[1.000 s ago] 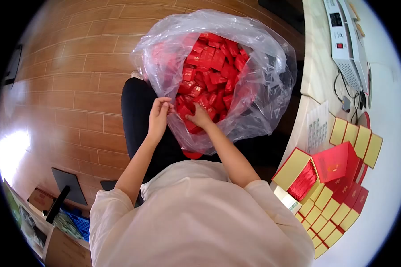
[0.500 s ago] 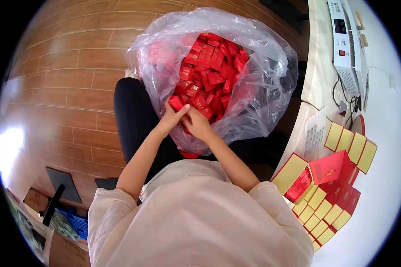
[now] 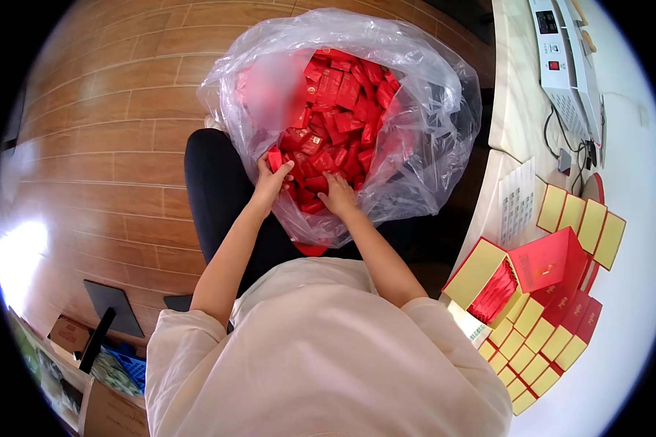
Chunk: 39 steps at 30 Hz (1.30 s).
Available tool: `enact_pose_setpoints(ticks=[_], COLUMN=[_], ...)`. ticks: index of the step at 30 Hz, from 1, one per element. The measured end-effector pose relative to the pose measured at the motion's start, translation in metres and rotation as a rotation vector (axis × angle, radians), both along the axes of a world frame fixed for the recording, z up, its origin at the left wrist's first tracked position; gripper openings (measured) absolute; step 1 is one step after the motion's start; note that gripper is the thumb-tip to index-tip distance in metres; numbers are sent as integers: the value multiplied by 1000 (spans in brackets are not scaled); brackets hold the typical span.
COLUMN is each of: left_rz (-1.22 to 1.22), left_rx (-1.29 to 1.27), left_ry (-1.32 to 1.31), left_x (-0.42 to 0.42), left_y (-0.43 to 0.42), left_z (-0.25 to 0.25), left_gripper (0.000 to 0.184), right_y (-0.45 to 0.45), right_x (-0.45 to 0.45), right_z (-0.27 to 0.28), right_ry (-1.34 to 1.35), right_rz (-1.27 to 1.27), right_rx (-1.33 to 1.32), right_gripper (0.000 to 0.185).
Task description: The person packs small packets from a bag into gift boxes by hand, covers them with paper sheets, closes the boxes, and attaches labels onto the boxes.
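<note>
Our left grip (image 3: 271, 180) clamps red packet (image 3: 275, 159), 12 o'clock of it; our right grip (image 3: 337, 195), spread apart, touches packet pile (image 3: 329, 120), 12 o'clock.

Wood-look floor (image 3: 116, 182), white machine (image 3: 570, 102) with red switch (image 3: 554, 65), blue crate (image 3: 133, 368) near small brown box (image 3: 69, 333)

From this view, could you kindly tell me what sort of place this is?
Probably a small packing room: a clear bag full of red packets, red-and-gold boxes grouped on a table, and a white machine with a red switch.
</note>
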State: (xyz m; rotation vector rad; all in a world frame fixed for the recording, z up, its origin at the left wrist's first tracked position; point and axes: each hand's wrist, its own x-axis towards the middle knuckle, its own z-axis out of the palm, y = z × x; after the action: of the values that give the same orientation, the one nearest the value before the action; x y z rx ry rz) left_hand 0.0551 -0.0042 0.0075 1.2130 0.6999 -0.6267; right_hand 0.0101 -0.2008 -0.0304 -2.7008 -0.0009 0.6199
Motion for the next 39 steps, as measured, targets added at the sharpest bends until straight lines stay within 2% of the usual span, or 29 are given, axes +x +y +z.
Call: enact_pose_setpoints(ticks=[2,6,8,9,11,12,13,15,17,19,21,22,23,24,25,27,28,31,32,35,37,38,39], left_rz=[-3,17,45,53,49,49,50,-24,-13,-39,51,89,89,114,137,143,155,153,154,160,181,195,194], left_rx=[2,-37,-54,-70,-93,-152,-210,-268,-556,-523,-219,-83,-80,-49,-17,19,54,64,64,101,3,7,9], left_ry=[-5,-8,-10,0,8,28,49,61,189,115,-11,-57,-55,-34,-13,4,21,21,24,-24,54,51,53], left_x=[-1,-1,-1,-1,-2,-1,0,0,-4,-6,-7,-5,-5,-5,-4,-1,-1,0,-1,-5,4,2,2], left_y=[0,4,5,6,4,2,0,1,4,2,1,0,1,2,2,0,-2,-2,0,2,-1,-1,-1], left_z=[-1,1,2,1,0,2,6,14,5,7,10,5,1,0,0,0,0,-7,-19,-39,2,-4,-4], left_gripper=[72,68,67,67,67,65,64,66,64,64,67,66,66,64,63,62,61,62,62,61,60,58,58], right_y=[6,12,12,12,8,11,15,34,49,68,72,72,71,65,63,59,55,46,47,54,64,69,67], right_x=[6,12,23,29,40,46,50,55,53,50,45,41,38,34,28,19,21,30,31,34,32,32,32], right_z=[-7,-19,-8,-8,-7,20,32,41,24,16,5,-7,-19,-17,-16,-13,-14,-17,-17,-10,-11,-13,-20], right_ry=[207,123,-56,-57,-195,-50,-57,131,92,-171,-174,-214,-253,-126,-125,133,136,420,423,337,337,369,371], right_rz=[-128,-49,-345,-346,-498,-568,-573,-775,-636,-361,-373,-435,-496,-429,-433,-294,-293,-271,-271,-268,-239,-247,-248], right_rx=[68,92,476,476,823,920,915,1262,1046,715,675,572,468,385,386,219,217,169,169,159,195,170,171], right_gripper=[37,31,22,22,15,15,15,16,17,22,29,32,36,50,50,60,60,76,76,75,70,59,59])
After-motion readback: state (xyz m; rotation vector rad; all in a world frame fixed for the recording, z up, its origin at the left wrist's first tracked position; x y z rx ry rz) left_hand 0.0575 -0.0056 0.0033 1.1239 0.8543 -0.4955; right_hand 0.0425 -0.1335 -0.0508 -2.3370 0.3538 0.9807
